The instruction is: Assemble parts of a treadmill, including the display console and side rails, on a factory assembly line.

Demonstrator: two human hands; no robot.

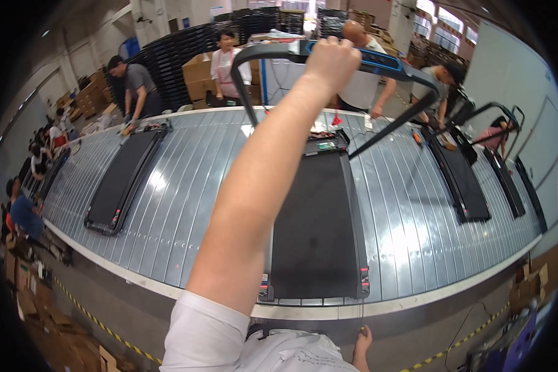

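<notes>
While the left hand [332, 61] is clamped on the top bar of the handrail [378, 62], raised over the far end of the treadmill [316, 223] whose length runs straight away from the person, the right hand [363, 341] hangs low by the near edge, seemingly pinching a thin cord.

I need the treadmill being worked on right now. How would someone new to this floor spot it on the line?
Find the wide grey slatted conveyor crossing the floor. Several flat black treadmills lie on it; take the treadmill nearest the lower edge, at the middle. Only this one has its black and blue handlebar frame raised and gripped by the left hand.
</notes>
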